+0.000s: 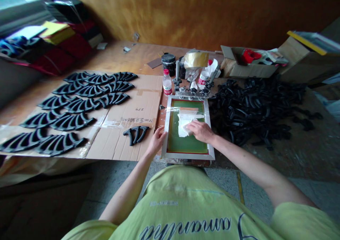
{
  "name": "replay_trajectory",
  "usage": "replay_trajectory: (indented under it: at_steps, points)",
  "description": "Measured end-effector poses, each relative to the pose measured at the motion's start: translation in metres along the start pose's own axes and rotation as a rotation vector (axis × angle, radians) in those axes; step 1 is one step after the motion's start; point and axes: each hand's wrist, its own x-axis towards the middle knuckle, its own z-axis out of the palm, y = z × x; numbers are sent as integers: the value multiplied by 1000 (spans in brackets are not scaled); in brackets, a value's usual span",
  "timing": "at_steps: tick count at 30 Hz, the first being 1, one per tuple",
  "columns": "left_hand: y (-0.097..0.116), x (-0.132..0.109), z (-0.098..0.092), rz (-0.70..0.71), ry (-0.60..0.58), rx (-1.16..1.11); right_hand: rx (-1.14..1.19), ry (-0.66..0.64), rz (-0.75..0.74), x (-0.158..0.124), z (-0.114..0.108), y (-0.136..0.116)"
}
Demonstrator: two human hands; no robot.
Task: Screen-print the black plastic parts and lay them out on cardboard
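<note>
A metal-framed printing screen (166,130) with a green mesh lies flat at the table's front edge. My right hand (199,130) presses a white cloth (185,120) onto the mesh, fingers curled over the cloth. My left hand (157,140) grips the frame's left rail. A single black fan-shaped plastic part (136,133) lies on the cardboard just left of the screen.
Rows of black fan-shaped parts (79,103) lie on flattened cardboard (138,109) to the left. A heap of black parts (255,107) sits to the right. Bottles (167,82), a black ink tub (168,62) and a clamp stand behind the screen; open boxes (239,68) farther back.
</note>
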Motion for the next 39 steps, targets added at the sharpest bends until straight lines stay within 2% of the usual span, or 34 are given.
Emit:
replay_trajectory:
  at_steps: [4, 8, 10, 12, 15, 17, 19, 21, 23, 25, 26, 28, 31, 33, 34, 36, 37, 38, 39]
  points:
    - [4, -2, 0, -6, -5, -11, 79, 20, -47, -3, 8, -4]
    - [22, -10, -3, -13, -21, -21, 108, 127, 185, 34, -14, 7]
    - [39, -17, -5, -14, -24, -54, 84, 186, 297, 55, -33, 22]
    - [62, -23, -6, 14, -10, -112, 82, 274, 401, 64, -53, 48]
    - [104, -22, -3, 145, 39, -189, 170, 468, 612, 48, -67, 97]
    - [135, -13, 1, 293, 77, -230, 243, 505, 770, 25, -58, 119]
    - [166, 1, 6, 420, 81, -272, 299, 440, 839, 3, -34, 120]
    - [191, 16, 11, 474, 51, -301, 314, 304, 773, -11, -4, 99]
    - [204, 25, 16, 483, 34, -323, 233, 134, 628, -16, 23, 67]
    - [198, 23, 23, 490, 79, -358, 105, -4, 540, -13, 37, 36]
    - [187, 17, 29, 471, 109, -374, 58, -49, 543, -9, 40, 24]
    - [154, -3, 42, 314, 83, -368, 37, -88, 623, -3, 39, 1]
    - [96, -40, 65, -183, -229, -262, 93, 30, 699, 5, 35, -34]
    - [66, -56, 74, -319, -282, -353, 156, 129, 534, 7, 37, -54]
    - [57, -58, 73, -345, -253, -421, 200, 154, 400, 7, 39, -59]
    - [44, -52, 59, -349, -126, -497, 283, 189, 194, 1, 41, -49]
    - [40, -45, 45, -335, -38, -477, 298, 215, 178, -5, 41, -34]
    - [36, -37, 26, -307, 60, -418, 287, 253, 226, -14, 40, -11]
    - [32, -30, 3, -266, 163, -331, 243, 290, 335, -23, 40, 15]
